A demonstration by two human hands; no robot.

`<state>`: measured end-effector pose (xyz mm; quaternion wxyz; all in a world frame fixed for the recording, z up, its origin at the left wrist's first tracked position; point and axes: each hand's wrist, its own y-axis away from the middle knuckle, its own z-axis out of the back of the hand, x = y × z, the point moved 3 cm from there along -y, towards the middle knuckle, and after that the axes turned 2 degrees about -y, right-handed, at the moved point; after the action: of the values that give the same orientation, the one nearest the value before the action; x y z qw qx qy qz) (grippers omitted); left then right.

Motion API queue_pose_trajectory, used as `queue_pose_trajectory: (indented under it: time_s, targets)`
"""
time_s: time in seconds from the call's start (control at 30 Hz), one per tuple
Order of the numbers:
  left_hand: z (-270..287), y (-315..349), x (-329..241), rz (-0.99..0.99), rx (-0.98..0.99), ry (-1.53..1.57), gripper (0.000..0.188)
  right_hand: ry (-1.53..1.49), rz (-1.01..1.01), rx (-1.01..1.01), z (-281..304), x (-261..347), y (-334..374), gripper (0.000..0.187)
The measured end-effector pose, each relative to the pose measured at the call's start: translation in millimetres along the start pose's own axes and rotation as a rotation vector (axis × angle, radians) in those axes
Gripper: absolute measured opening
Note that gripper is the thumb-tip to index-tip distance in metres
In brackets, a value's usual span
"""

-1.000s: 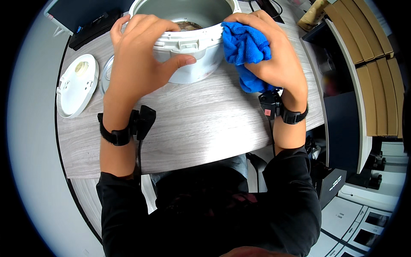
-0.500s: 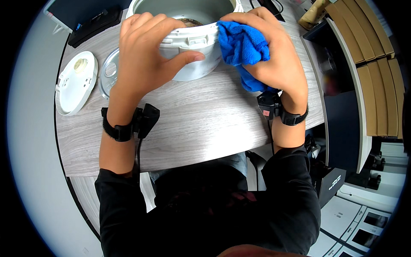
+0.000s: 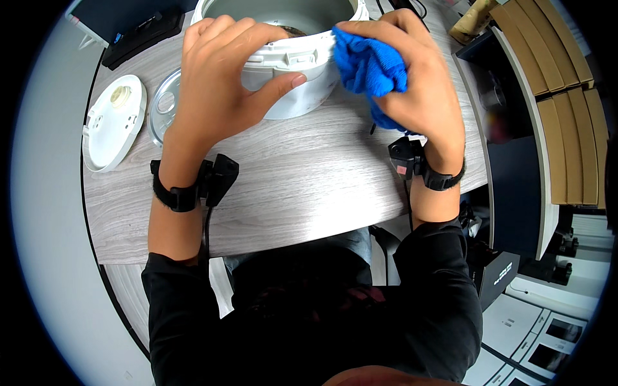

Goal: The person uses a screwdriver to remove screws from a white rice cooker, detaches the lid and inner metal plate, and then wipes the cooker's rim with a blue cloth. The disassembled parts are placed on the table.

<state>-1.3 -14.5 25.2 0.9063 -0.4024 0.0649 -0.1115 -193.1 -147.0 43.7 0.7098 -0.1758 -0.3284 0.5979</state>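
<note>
A white round rice cooker body (image 3: 297, 100) stands at the table's far edge, its top open and its grey inside partly in view. My left hand (image 3: 219, 87) is closed on the near left of its rim, thumb along the outer wall and fingers over the edge. A crumpled blue cloth (image 3: 370, 64) is bunched in my right hand (image 3: 426, 87), which presses it to the right part of the rim. Left of the cooker lie a white oval lid (image 3: 111, 138) and a round clear or metal disc (image 3: 165, 106), the disc partly hidden behind my left wrist.
The cooker stands on a grey wood-grain table (image 3: 296, 174). A black flat device (image 3: 145, 38) sits at the far left. Right of the table is a shelf with brown cardboard boxes (image 3: 566, 141). Cables lie beyond my right hand.
My right hand and the cloth have shifted slightly right along the rim. The cooker has turned or moved a little to the right, and my left hand still grips it.
</note>
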Motion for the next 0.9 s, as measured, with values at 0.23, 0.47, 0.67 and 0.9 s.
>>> queue_pose_trajectory:
  time_s: [0.23, 0.47, 0.67, 0.9]
  targets:
    - [2, -3, -4, -0.006, -0.019, 0.019, 0.038, -0.214, 0.091, -0.021, 8, 6, -3, 0.062]
    - [0, -1, -13, 0.057, 0.091, 0.008, 0.047, -0.075, 0.052, 0.106, -4, 12, 3, 0.069]
    - [-2, -2, -11, 0.038, 0.065, 0.003, 0.046, -0.146, 0.066, 0.109, 0, 10, 2, 0.058]
    - [-3, -2, -9, 0.044, 0.081, -0.022, 0.043, -0.044, 0.019, 0.134, 7, 10, 5, 0.058]
